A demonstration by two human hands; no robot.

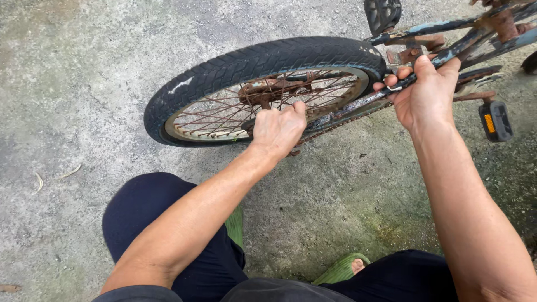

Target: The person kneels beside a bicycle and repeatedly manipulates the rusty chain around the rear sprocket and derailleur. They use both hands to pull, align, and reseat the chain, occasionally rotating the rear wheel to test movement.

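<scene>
Rough grey concrete ground [84, 72], speckled with grit and greenish near my feet, carries a small old bicycle lying on its side. My left hand [278, 130] is closed in a fist at the hub of the wheel [263, 89], fingers curled tight around something I cannot make out, just beside the rusty sprocket [268, 89] and spokes. My right hand [426, 95] wraps the chipped blue frame tube [358, 106] where it runs out from the tyre, thumb over the top, fingers pressed under it. The black tyre [251, 59] lies toward the upper middle of the ground, its tread facing me. One black pedal with an orange reflector [495, 121] sits right of my right wrist; another pedal [382, 14] points up at the top edge. My dark trousers [151, 207] and green sandals [342, 268] show below.
</scene>
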